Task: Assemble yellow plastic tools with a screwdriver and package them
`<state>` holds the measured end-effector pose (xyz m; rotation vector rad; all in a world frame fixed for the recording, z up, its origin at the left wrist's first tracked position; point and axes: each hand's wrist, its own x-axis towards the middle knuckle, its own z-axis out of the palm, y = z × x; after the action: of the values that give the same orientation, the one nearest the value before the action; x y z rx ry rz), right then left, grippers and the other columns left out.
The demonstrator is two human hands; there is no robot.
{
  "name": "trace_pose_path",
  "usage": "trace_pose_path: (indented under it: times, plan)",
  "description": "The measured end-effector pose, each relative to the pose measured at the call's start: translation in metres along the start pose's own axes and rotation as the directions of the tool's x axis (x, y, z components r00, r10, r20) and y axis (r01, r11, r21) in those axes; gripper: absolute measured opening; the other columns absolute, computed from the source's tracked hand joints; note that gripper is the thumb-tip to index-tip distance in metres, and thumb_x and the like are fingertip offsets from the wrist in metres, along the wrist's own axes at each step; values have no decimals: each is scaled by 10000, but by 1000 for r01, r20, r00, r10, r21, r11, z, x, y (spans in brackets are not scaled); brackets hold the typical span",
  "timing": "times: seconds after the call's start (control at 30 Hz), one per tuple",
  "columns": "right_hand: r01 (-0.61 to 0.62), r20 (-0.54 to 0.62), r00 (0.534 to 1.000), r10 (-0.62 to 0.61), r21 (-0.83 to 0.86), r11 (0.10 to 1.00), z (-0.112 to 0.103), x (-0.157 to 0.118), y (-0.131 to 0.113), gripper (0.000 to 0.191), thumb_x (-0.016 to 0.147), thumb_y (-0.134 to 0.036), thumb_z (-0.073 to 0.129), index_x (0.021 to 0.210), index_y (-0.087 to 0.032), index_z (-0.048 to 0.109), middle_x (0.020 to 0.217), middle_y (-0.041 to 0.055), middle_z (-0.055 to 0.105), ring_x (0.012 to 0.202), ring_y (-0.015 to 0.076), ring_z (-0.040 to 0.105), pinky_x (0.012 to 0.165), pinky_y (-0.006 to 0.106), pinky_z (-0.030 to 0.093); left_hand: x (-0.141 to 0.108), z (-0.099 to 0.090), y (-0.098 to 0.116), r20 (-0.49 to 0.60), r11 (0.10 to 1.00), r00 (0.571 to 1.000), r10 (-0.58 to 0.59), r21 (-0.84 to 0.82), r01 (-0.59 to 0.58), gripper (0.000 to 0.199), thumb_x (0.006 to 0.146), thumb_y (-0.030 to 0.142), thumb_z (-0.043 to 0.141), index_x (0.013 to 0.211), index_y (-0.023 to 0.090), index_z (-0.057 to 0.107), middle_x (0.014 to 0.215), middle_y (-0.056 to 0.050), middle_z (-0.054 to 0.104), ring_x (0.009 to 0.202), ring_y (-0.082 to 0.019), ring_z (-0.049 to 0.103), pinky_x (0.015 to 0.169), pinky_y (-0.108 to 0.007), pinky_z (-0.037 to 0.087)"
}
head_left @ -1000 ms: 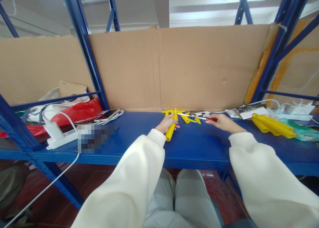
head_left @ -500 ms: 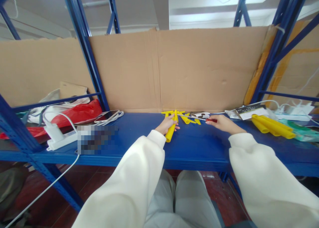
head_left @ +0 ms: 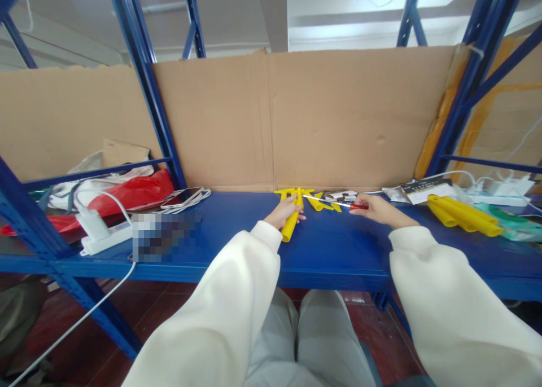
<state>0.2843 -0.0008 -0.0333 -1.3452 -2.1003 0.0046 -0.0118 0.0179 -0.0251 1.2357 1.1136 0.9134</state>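
My left hand (head_left: 284,211) is closed around a yellow plastic tube-like piece (head_left: 290,228), held tilted above the blue shelf with its wider end toward me. From the right, my right hand (head_left: 375,209) grips a screwdriver (head_left: 359,206) by its red handle. Its long metal shaft points left, and the tip reaches the upper part of the yellow piece; whether it is inside cannot be made out. Behind my hands, several smaller yellow pieces (head_left: 315,203) lie on the shelf by the cardboard.
Larger yellow tubes (head_left: 463,215) lie at the right beside a card (head_left: 427,190) and a green-tinted plastic bag (head_left: 519,223). A white power strip (head_left: 105,237), phone (head_left: 188,196) and red bag (head_left: 135,192) are at the left. Cardboard (head_left: 339,116) stands along the back; blue uprights flank it.
The screwdriver's tip has tilted up slightly against the yellow piece, and its handle has dropped a little. Both hands stay in nearly the same place.
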Motion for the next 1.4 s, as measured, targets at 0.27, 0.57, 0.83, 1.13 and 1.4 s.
trace_pose_path:
  times: [0.27,0.57,0.83,1.13,1.4]
  plan:
    - [-98,1,995,98,3,995,3,1,2,433,688,-618,713,707,-246,491,670,20,648,636,201,588,576,298,427,-3,2,2,-5,1000,1000,-9,18,9,734,946,60,480,1603,272,230,851,-23,612,542,-96,626,428,-154,444]
    - [0,-2,1000,0,-3,1000,-1,-1,-2,405,771,-608,631,652,-241,508,625,26,635,606,195,573,581,305,436,-1,1,1,-1,1000,1000,-4,19,4,721,946,84,517,1594,273,264,897,-38,640,537,-94,628,433,-159,439]
    - [-55,27,998,53,70,996,2,1,1,409,729,-636,646,716,-235,569,722,55,694,688,229,631,636,333,480,-2,2,1,-14,999,1000,-5,42,6,730,940,67,496,1596,278,256,931,-52,644,584,-105,648,447,-161,456]
    - [9,0,1000,-9,63,998,2,0,3,494,740,-710,624,665,-243,483,623,16,607,599,179,541,581,300,428,-6,3,2,-15,999,1000,9,54,-8,722,940,45,471,1596,261,259,906,-41,633,550,-91,623,436,-157,438]
    - [-23,56,998,16,132,991,4,1,1,514,721,-744,612,711,-234,550,669,33,643,641,206,582,616,330,463,-5,3,3,-10,998,1000,6,58,-5,707,944,48,471,1589,255,269,895,-39,629,542,-91,622,436,-156,442]
